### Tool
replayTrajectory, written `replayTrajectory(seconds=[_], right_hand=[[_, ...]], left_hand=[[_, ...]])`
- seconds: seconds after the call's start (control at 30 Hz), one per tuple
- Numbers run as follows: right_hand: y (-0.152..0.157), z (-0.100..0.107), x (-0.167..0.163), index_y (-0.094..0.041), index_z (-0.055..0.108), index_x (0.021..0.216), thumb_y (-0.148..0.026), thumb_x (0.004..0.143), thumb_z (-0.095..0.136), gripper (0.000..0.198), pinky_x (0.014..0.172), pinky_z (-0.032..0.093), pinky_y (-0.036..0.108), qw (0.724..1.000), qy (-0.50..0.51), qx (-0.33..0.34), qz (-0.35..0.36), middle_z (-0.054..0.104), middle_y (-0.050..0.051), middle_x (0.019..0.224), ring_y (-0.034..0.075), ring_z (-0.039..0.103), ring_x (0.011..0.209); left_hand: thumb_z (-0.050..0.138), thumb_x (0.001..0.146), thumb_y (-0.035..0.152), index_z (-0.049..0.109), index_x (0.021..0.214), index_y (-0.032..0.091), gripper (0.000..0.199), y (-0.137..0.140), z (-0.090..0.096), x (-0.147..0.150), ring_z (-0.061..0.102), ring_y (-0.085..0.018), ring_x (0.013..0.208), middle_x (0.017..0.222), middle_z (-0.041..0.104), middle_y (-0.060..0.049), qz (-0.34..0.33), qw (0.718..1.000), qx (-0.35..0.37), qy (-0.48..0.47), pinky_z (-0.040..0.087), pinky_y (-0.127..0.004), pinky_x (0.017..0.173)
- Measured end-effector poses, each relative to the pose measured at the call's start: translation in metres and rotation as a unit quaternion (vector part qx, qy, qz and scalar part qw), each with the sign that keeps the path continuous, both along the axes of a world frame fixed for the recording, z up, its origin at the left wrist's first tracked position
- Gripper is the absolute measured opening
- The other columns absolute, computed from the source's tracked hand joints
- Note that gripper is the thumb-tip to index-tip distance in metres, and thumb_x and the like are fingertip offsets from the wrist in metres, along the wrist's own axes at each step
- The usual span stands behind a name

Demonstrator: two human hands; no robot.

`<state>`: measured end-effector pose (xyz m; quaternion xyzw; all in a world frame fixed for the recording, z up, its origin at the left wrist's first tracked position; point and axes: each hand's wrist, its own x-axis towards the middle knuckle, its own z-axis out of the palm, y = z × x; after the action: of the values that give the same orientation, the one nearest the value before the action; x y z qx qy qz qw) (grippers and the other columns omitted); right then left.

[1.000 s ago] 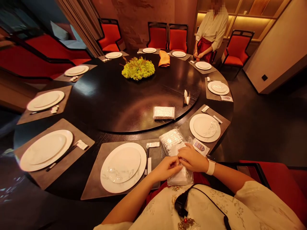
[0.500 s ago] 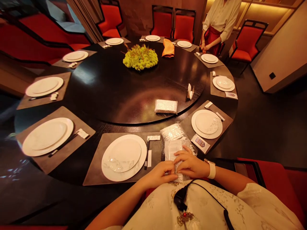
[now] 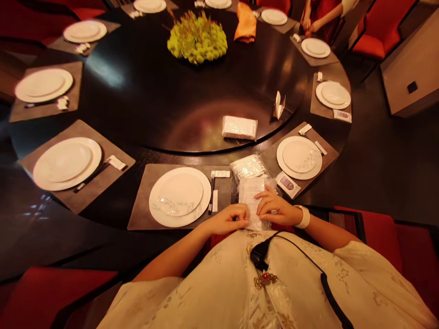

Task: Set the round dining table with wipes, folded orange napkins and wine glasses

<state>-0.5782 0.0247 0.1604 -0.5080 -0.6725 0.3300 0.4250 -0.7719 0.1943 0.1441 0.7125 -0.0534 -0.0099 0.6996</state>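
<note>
A stack of flat white packets in clear plastic lies at the table's front edge, right in front of my body. My left hand is curled at the stack's left edge, fingers and thumb closed on it. Over the right side of the stack lies my right hand, palm down with fingers apart, a pale band on its wrist. Just beyond is another plastic-wrapped bundle of white packets. Left of the hands are a plate and black chopsticks on a grey placemat.
A wrapped white bundle and a small standing card rest on the dark turntable. Beyond are a green centrepiece and an orange cloth. More place settings ring the table. Another person's hands are at the far right.
The view has tipped downward, so the table appears higher. My right hand has shifted slightly right over the stack, baring more of the top packet. My left hand stays at the left edge.
</note>
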Motion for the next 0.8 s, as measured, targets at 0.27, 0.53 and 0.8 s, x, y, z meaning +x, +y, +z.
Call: replayTrajectory(seconds=[0.27, 0.53, 0.8], right_hand=[[0.001, 0.005, 0.0, -0.02, 0.062, 0.087, -0.031, 0.1, 0.05, 0.021, 0.115, 0.034, 0.05, 1.0, 0.021, -0.012, -0.011, 0.069, 0.005, 0.091, 0.019, 0.059, 0.117], [-0.016, 0.005, -0.016, -0.021, 0.059, 0.092, -0.026, 0.1, 0.049, 0.014, 0.106, 0.043, 0.048, 0.993, 0.016, 0.027, -0.112, 0.066, 0.006, 0.091, 0.021, 0.059, 0.114], [-0.031, -0.004, -0.026, -0.02, 0.059, 0.086, -0.041, 0.1, 0.048, 0.027, 0.091, 0.05, 0.039, 0.97, 0.165, -0.04, -0.176, 0.064, 0.007, 0.09, 0.018, 0.06, 0.09]], left_hand=[[0.065, 0.087, 0.053, 0.053, 0.076, 0.018, 0.039, -0.005, 0.003, -0.001, 0.049, -0.013, 0.071, 0.076, 0.057, 0.0, 0.029, 0.994, 0.077, 0.075, 0.039, -0.026, 0.069], [0.055, 0.093, 0.055, 0.051, 0.067, 0.017, 0.046, -0.006, 0.01, 0.002, 0.048, -0.014, 0.072, 0.071, 0.053, 0.0, -0.021, 0.99, 0.137, 0.036, 0.036, -0.028, 0.077], [0.051, 0.091, 0.063, 0.036, 0.055, 0.018, 0.06, -0.006, 0.001, -0.013, 0.04, -0.016, 0.071, 0.067, 0.043, 0.0, -0.003, 0.996, 0.077, 0.046, 0.034, -0.031, 0.077]])
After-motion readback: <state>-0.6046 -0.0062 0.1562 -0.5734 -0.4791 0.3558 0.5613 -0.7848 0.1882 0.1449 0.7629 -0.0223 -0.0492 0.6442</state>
